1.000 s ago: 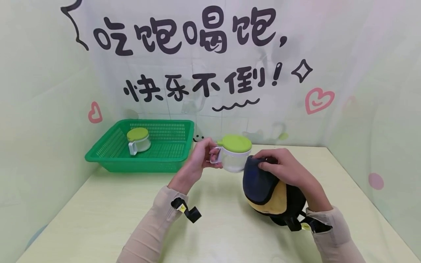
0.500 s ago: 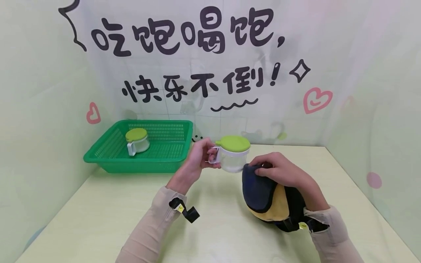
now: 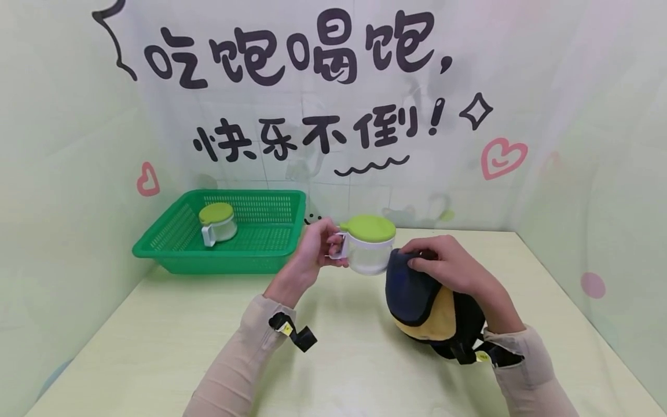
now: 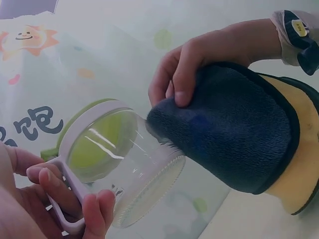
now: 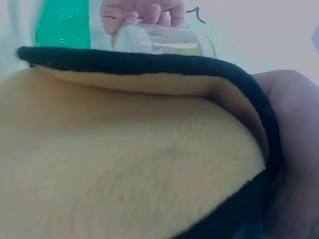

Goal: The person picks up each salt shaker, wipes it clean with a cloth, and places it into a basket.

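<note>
My left hand [image 3: 315,249] grips the white handle of a clear seasoning jar [image 3: 369,255] with a green lid, held up above the table in the head view. In the left wrist view its fingers curl through the handle loop. My right hand [image 3: 448,263] pinches a cleaning cloth [image 3: 411,289], dark blue on one side and tan on the other with black edging. A folded corner of the cloth touches the side of the jar [image 4: 144,164] near its base. From the right wrist, the tan side of the cloth [image 5: 124,139] covers most of the view, hiding the fingertips.
A green plastic basket [image 3: 224,262] stands at the back left of the pale table [image 3: 333,370]. Inside it sits a second jar [image 3: 219,223] with a green lid and white handle. A printed curtain [image 3: 333,191] hangs behind the table.
The right hand and cloth dip slightly down the jar's side, then come back up to about where they were. The left hand and jar stay nearly still.
</note>
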{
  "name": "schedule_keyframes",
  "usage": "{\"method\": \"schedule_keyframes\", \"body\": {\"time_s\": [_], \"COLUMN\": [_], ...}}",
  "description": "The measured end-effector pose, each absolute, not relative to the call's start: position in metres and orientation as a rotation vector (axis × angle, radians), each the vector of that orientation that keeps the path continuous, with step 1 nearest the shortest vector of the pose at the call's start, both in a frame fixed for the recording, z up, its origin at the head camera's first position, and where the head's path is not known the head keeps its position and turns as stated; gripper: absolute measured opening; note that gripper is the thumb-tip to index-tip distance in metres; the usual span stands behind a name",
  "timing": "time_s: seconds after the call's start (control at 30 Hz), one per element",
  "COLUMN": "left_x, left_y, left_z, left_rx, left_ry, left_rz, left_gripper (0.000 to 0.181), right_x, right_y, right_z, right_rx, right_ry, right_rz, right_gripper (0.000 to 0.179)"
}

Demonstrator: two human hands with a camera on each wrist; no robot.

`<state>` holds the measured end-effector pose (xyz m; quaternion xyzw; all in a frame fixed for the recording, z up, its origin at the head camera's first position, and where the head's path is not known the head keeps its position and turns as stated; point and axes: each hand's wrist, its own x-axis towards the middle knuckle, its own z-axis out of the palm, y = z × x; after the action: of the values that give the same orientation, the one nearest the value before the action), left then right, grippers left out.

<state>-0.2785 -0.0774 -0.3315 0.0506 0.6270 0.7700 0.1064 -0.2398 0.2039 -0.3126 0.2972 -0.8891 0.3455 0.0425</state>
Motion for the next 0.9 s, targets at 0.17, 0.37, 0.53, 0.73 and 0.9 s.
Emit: {"method": "schedule_keyframes", "body": {"time_s": [0.17, 0.37, 0.53, 0.73, 0.9], "left_x": [-0.2789, -0.2786, -0.2776, -0.2775, -0.2774], "left_y": [-0.0762, -0.0768, -0.0775, -0.0774, -0.0769], "left_z": [-0.3315, -0.3308, -0.3306, -0.3308, -0.3310], "left_rx": [0.164, 0.154, 0.151, 0.161, 0.155], "left_ry": [1.871, 1.848, 1.833, 1.828, 1.843], "left_rz": [2.246, 2.271, 2.285, 2.291, 2.274], "left_gripper": [0.024, 0.025, 0.025, 0.025, 0.025], "right_x": [-0.2366, -0.2387, -0.2431, -0.2455, -0.2451], "right_y": [0.2051, 0.2046, 0.2043, 0.2035, 0.2024], "right_z": [-0.3098, -0.3109, -0.3156, -0.3194, -0.3190], "right_rx": [0.868, 0.888, 0.940, 0.956, 0.846], "right_ry": [-2.635, -2.649, -2.753, -2.783, -2.724], "right_rz": [1.090, 1.115, 1.044, 1.000, 0.983], "right_gripper": [0.023, 0.023, 0.024, 0.024, 0.024]}}
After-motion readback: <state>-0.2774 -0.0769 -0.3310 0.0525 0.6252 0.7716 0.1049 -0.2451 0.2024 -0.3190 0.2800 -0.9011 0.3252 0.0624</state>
